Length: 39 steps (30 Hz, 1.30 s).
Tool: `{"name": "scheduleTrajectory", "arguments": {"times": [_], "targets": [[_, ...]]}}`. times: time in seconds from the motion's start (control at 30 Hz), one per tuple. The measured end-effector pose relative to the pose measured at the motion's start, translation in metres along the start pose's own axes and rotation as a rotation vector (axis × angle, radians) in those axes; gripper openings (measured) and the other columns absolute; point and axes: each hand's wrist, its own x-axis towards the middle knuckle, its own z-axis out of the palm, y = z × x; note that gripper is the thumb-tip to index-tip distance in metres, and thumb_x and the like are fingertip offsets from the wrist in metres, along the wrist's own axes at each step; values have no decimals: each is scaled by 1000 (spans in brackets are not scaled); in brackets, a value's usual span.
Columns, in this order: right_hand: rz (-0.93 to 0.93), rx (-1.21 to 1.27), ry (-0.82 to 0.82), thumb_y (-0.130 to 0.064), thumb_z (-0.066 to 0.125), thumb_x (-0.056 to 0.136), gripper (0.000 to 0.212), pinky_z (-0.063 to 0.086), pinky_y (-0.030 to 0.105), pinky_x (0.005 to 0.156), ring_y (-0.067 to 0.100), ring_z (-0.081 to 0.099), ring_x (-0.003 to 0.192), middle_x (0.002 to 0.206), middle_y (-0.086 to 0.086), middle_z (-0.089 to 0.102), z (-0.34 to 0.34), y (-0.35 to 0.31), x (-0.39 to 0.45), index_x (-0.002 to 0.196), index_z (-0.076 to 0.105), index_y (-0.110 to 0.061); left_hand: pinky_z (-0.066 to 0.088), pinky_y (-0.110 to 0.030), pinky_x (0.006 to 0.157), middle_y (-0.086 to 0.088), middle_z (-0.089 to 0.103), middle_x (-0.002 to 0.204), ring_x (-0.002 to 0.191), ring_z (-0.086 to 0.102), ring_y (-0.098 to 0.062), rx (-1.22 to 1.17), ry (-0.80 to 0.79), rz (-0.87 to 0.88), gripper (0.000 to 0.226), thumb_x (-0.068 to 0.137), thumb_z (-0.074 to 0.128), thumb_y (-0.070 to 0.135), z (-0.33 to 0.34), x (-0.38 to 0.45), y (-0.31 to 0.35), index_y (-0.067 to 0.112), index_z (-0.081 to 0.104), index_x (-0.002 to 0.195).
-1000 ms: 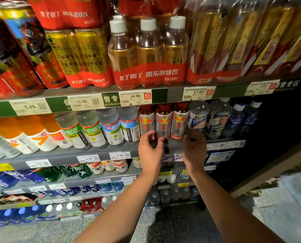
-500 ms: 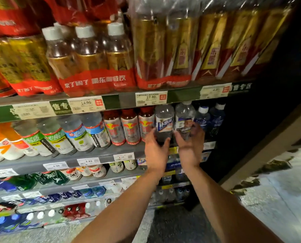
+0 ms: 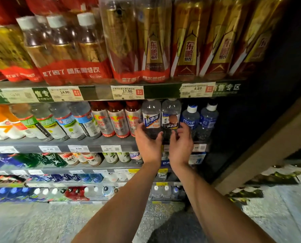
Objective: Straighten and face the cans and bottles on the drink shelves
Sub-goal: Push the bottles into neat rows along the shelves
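Note:
On the middle shelf [image 3: 62,143] stand two clear bottles with blue-and-white labels. My left hand [image 3: 148,143] cups the lower part of the left clear bottle [image 3: 151,118], fingers on its left side and thumb on its right. My right hand [image 3: 181,143] is just in front of the base of the right clear bottle [image 3: 170,118], fingers spread and curled, not closed around it. That bottle's label is turned partly sideways. To their left stand three red-capped silver bottles [image 3: 118,120]. To their right stand two blue Pocari Sweat bottles [image 3: 190,118].
Shrink-wrapped gold and red multipacks [image 3: 153,42] fill the top shelf. Price tags [image 3: 127,92] line the shelf edges. Lower shelves [image 3: 93,165] hold several more bottles. A dark wall panel [image 3: 269,102] ends the shelving at the right. The floor is speckled tile [image 3: 40,223].
My view and both hands have shifted right along the middle shelf, from the red-capped silver bottles to the two clear bottles. My left hand has closed around the left one.

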Motion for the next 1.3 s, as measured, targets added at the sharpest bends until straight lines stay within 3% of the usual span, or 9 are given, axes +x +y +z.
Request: {"name": "scheduleTrajectory", "arguments": {"times": [0.23,0.37,0.5,0.6,0.7,0.83,1.0,1.17,1.3], "targets": [[-29,195,103,-13,64,92,25,53,44,79,18,58,90,107,6,58,-26,22,3,116,57,-13,46,-42,107,-4,55,130,124,53,-20,-20,16,-47,71,74,87,24,6,2,-2,15,48,133],[63,287,128,-12,67,90,44,49,46,101,28,56,118,132,12,45,-44,38,13,130,47,-13,49,-29,100,5,54,119,112,55,-11,-66,62,14,54,80,82,25,7,-17,8,20,52,124],[169,218,13,-10,69,88,69,44,46,109,30,48,132,146,16,42,-50,51,33,148,34,-10,59,-34,79,10,69,97,86,67,-6,-111,-142,66,26,87,76,22,31,-53,25,19,66,110],[212,170,-44,-14,67,90,79,40,26,101,27,49,132,149,13,44,-52,59,47,155,22,-15,58,-24,76,23,68,94,82,67,4,-99,-275,64,30,87,72,20,49,-57,35,24,67,117],[287,280,-124,-11,67,90,81,37,18,95,9,49,122,148,6,48,-53,61,60,155,19,-19,57,-26,74,10,75,97,81,66,-1,-44,-271,23,29,86,74,20,59,-50,38,22,69,115],[298,368,-174,-2,71,85,73,42,24,102,11,54,124,142,7,55,-55,65,73,148,33,-10,56,-25,71,7,77,95,83,71,-8,12,-228,20,26,86,74,19,67,-49,37,24,70,111],[252,306,-128,-9,73,85,68,49,31,100,19,61,119,134,6,62,-55,71,61,144,38,-10,59,-34,72,4,78,94,84,72,-12,21,-188,29,25,88,71,17,74,-52,35,19,70,113],[224,320,-150,-12,72,88,68,36,-5,86,1,53,120,140,0,57,-57,72,60,147,38,-15,59,-26,85,0,77,108,94,71,-5,-53,-242,7,39,88,72,15,69,-51,30,13,67,127],[234,294,-159,-15,72,89,76,31,-8,83,-6,47,121,145,-3,52,-63,67,51,153,30,-18,49,-3,75,37,68,88,84,64,18,-135,-263,12,34,87,72,11,48,-53,23,18,71,120]]}}
